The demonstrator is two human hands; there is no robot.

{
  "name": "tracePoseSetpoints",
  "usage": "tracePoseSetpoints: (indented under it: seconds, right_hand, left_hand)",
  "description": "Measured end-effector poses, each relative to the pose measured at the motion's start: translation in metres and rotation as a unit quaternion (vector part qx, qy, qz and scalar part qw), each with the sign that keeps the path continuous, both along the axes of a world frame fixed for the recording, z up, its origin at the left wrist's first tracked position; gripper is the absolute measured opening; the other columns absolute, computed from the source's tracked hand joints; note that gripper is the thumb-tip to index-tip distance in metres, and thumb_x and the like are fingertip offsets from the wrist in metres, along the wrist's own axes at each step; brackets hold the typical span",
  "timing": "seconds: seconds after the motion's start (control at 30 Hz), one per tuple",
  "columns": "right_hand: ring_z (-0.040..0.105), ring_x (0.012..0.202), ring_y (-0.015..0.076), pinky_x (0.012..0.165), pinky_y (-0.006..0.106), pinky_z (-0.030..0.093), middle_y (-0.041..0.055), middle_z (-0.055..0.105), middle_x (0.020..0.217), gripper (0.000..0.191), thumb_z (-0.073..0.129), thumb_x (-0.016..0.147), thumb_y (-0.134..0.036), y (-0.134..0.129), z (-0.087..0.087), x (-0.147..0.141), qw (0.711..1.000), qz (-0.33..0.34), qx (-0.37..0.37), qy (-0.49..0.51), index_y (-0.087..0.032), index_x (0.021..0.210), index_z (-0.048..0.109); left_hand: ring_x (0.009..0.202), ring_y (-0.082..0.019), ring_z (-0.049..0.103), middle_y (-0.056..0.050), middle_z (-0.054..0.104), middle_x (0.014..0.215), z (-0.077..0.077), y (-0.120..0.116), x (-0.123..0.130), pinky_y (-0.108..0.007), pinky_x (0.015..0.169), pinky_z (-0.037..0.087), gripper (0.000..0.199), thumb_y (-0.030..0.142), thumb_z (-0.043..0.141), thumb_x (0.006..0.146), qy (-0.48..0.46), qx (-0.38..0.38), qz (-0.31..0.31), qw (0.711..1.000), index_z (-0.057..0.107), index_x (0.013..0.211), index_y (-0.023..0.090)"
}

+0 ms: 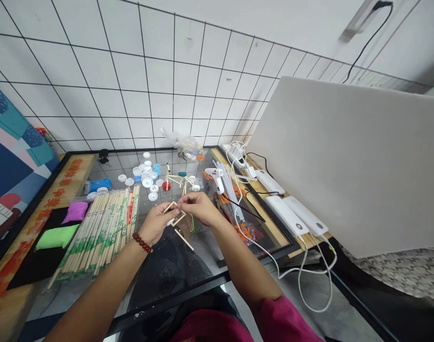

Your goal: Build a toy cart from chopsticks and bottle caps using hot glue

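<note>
Above the glass tabletop, my left hand (160, 222), with a beaded bracelet at the wrist, pinches a small frame of wooden sticks (179, 220). My right hand (198, 207) meets it at the frame's upper corner, thumb and fingers pressed together there; the fingertips cover part of the joint. Below the hands a loose piece of wooden stick (184, 239) lies on the glass. Behind them stands a small built shape of sticks (176, 179) with a red bottle cap (166, 185) and a dark green piece.
Wrapped disposable chopsticks (99, 228) lie left, beside green clay (57, 237) and purple clay (75, 212). White and blue bottle caps (147, 181) are scattered behind. A white glue gun (217, 178), glue sticks (234, 190), cables and white power banks (287, 214) occupy the right.
</note>
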State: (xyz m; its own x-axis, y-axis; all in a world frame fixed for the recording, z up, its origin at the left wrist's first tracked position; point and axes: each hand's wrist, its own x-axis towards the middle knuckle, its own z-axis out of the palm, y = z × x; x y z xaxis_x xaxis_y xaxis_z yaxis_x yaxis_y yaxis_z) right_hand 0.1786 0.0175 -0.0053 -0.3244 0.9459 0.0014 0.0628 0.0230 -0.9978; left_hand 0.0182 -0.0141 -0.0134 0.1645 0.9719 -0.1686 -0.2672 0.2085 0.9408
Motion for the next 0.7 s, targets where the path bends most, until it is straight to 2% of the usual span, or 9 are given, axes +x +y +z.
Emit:
tracePoseSetpoints:
  seconds: [0.23, 0.37, 0.53, 0.7]
  right_hand:
    - [0.055, 0.063, 0.0124, 0.064, 0.026, 0.041, -0.0005, 0.067, 0.068, 0.025, 0.074, 0.069, -0.038, 0.0003, 0.0010, -0.0005, 1.000, -0.005, 0.001, 0.006, -0.015, 0.079, 0.076]
    - [0.056, 0.065, 0.0125, 0.065, 0.026, 0.041, -0.0005, 0.068, 0.071, 0.026, 0.073, 0.070, -0.038, 0.0034, -0.0003, 0.0012, 0.999, -0.049, 0.012, 0.008, -0.015, 0.083, 0.076]
    - [0.053, 0.061, 0.0119, 0.063, 0.025, 0.040, -0.0011, 0.066, 0.067, 0.027, 0.072, 0.071, -0.040, 0.0067, -0.0036, 0.0056, 0.997, -0.066, 0.026, -0.008, -0.015, 0.081, 0.076]
    - [0.057, 0.064, 0.0131, 0.065, 0.026, 0.043, 0.0005, 0.069, 0.072, 0.025, 0.074, 0.070, -0.039, 0.0026, -0.0087, 0.0048, 0.996, -0.079, 0.047, -0.021, -0.016, 0.080, 0.075]
  left_hand:
    - [0.060, -0.011, 0.051, 0.001, 0.059, 0.060, 0.0000, 0.0020, -0.0010, -0.024, 0.061, 0.040, 0.034, 0.039, 0.089, 0.052, -0.011, -0.006, 0.027, 1.000, 0.067, 0.062, 0.015]
    - [0.058, -0.010, 0.051, 0.001, 0.059, 0.061, -0.0015, 0.0036, -0.0020, -0.023, 0.058, 0.039, 0.037, 0.038, 0.091, 0.050, -0.039, -0.024, 0.047, 0.998, 0.066, 0.063, 0.015]
    - [0.057, -0.010, 0.050, 0.002, 0.058, 0.060, -0.0022, 0.0047, -0.0029, -0.023, 0.058, 0.040, 0.036, 0.035, 0.091, 0.051, -0.057, -0.033, 0.069, 0.995, 0.064, 0.062, 0.014]
    - [0.060, -0.010, 0.051, 0.002, 0.059, 0.064, -0.0006, 0.0049, -0.0014, -0.023, 0.060, 0.041, 0.035, 0.033, 0.091, 0.050, -0.081, -0.017, 0.116, 0.990, 0.067, 0.066, 0.014]
